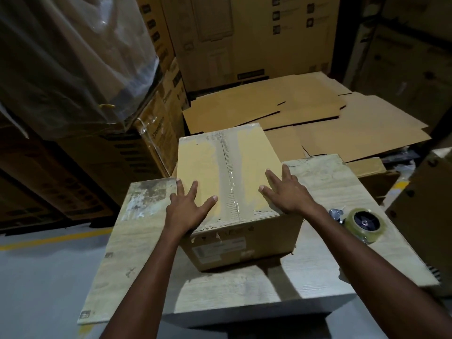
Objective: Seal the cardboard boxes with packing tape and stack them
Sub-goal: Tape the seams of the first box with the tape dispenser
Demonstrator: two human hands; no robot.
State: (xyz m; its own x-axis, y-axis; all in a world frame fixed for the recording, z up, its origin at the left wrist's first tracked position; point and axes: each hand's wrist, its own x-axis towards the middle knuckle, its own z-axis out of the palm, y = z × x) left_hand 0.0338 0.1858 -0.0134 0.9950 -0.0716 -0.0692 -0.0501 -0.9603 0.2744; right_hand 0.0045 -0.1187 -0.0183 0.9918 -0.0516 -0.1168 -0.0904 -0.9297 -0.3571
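Observation:
A closed cardboard box (230, 167) stands on a pale wooden table (305, 272). Clear tape runs along its top seam from back to front. My left hand (187, 206) lies flat on the near left part of the lid, fingers spread. My right hand (286, 192) lies flat on the near right part of the lid, fingers spread too. A tape dispenser (362, 223) with a roll of clear tape lies on the table to the right of the box, apart from both hands.
Several flattened cardboard sheets (305, 116) lie piled behind the table. Tall stacks of printed cartons (244, 40) rise at the back, and plastic-wrapped cartons (73, 64) stand on the left. Grey floor with a yellow line (56, 238) lies at the lower left.

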